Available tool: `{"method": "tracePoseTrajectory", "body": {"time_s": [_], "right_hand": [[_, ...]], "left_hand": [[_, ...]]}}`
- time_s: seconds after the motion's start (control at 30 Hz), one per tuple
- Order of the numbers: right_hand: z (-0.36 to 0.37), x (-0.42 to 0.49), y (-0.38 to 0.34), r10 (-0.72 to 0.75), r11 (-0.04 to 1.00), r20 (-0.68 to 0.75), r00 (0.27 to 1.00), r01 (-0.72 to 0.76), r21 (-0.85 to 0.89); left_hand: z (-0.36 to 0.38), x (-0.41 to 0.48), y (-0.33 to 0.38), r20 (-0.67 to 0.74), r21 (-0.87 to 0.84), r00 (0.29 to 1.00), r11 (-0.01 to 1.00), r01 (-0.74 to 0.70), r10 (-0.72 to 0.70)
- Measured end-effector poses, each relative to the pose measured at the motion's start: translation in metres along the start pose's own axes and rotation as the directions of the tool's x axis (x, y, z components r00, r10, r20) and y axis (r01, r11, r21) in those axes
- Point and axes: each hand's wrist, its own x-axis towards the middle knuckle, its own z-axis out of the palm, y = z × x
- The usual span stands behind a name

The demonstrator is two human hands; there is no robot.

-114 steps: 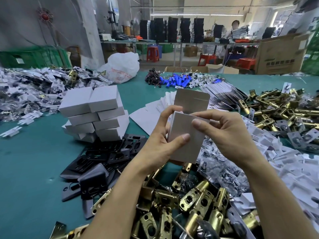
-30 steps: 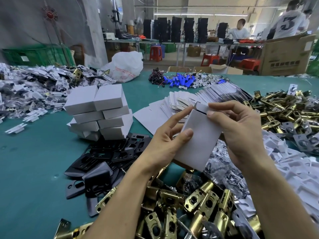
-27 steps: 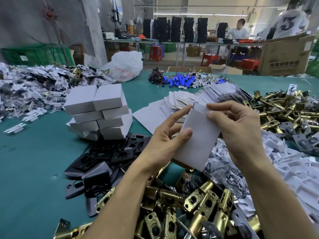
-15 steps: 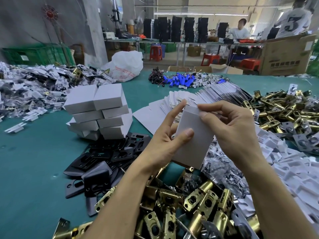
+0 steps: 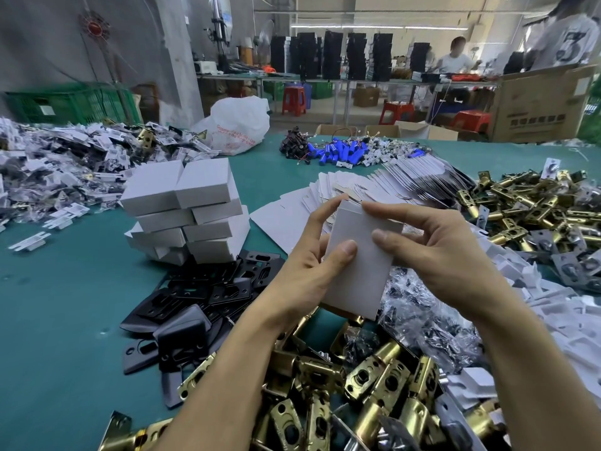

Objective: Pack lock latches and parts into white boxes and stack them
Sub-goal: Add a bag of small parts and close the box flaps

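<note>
A small white box (image 5: pixel 357 271) is held upright above the table between both hands. My left hand (image 5: pixel 309 271) grips its left side, thumb across the front. My right hand (image 5: pixel 435 252) pinches its top right corner, forefinger on the closed top flap and thumb on the front. A stack of closed white boxes (image 5: pixel 185 209) stands to the left. Brass lock latches (image 5: pixel 374 392) lie heaped below my hands, and another brass heap (image 5: pixel 533 206) lies at the right.
Black strike plates (image 5: pixel 201 297) lie left of my wrists. Flat white box blanks (image 5: pixel 374 187) fan out behind the box. Bagged screws (image 5: pixel 422 323) and white inserts (image 5: pixel 553 304) lie at the right. Bagged parts (image 5: pixel 58 167) pile at the far left. People work at a rear bench.
The box's top flap, open 3.8 s ago, is now shut. The box has swung from tilted to nearly upright, and my right thumb has come onto its front.
</note>
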Motion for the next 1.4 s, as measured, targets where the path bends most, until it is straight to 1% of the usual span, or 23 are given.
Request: {"method": "tracePoseTrajectory", "body": {"time_s": [0.1,0.17,0.27,0.33,0.47,0.6,0.7,0.87,1.0,1.1,1.13,1.2,1.27,1.3,1.4], "right_hand": [[0.003,0.000,0.000,-0.008,1.000,0.015,1.000,0.007,0.008],[0.005,0.000,0.000,-0.006,1.000,0.032,0.999,0.007,-0.027],[0.006,0.001,0.004,-0.040,0.975,0.004,0.999,0.040,-0.220],[0.007,0.001,0.005,-0.050,0.958,-0.003,0.999,0.047,-0.281],[0.011,0.001,0.004,-0.057,0.968,-0.005,0.998,0.054,-0.247],[0.010,0.000,0.003,-0.052,0.982,-0.015,0.999,0.048,-0.182],[0.009,0.000,0.003,-0.030,0.990,-0.016,0.999,0.028,-0.137],[0.004,-0.002,0.006,0.019,0.991,-0.116,0.993,-0.034,-0.133],[0.009,-0.002,0.004,-0.012,0.992,-0.112,0.994,-0.002,-0.123],[0.013,-0.001,-0.001,-0.038,0.995,-0.123,0.992,0.026,-0.100],[0.012,-0.002,-0.002,-0.010,0.993,-0.117,0.993,-0.004,-0.114],[0.010,-0.002,0.000,0.124,0.983,-0.084,0.989,-0.134,-0.127],[0.012,-0.003,0.001,0.279,0.957,-0.012,0.960,-0.279,-0.076],[0.015,-0.003,0.002,0.324,0.945,0.012,0.946,-0.324,-0.043],[0.023,-0.003,0.007,0.353,0.936,-0.004,0.936,-0.353,0.019]], "left_hand": [[0.001,-0.001,0.000,0.023,-0.019,1.000,1.000,-0.004,0.004],[0.001,-0.001,-0.001,0.030,-0.007,1.000,1.000,-0.009,0.009],[0.001,0.000,-0.001,0.055,0.013,0.997,0.999,-0.048,0.047],[0.002,0.000,-0.002,0.067,0.008,0.995,0.997,-0.074,0.073],[0.000,0.001,-0.004,0.043,0.016,0.998,0.998,-0.055,0.055],[-0.003,0.001,-0.003,0.067,0.000,0.997,0.999,-0.036,0.036],[-0.003,0.002,-0.002,0.056,-0.001,0.998,1.000,-0.025,0.025],[-0.001,0.002,0.001,0.036,0.013,0.999,1.000,-0.007,0.006],[-0.005,0.002,0.002,0.040,-0.012,0.999,1.000,-0.008,0.008],[-0.004,0.002,0.007,-0.011,-0.030,1.000,1.000,-0.002,0.001],[-0.002,0.003,0.009,-0.051,-0.034,0.999,0.999,0.000,-0.001],[-0.001,0.006,0.012,-0.165,-0.067,0.986,0.998,-0.002,-0.009],[-0.003,0.007,0.015,-0.256,-0.112,0.966,0.994,-0.012,-0.017],[-0.005,0.007,0.015,-0.282,-0.115,0.959,0.993,-0.008,-0.025],[-0.009,0.006,0.017,-0.289,-0.143,0.953,0.989,0.045,-0.085]]}}
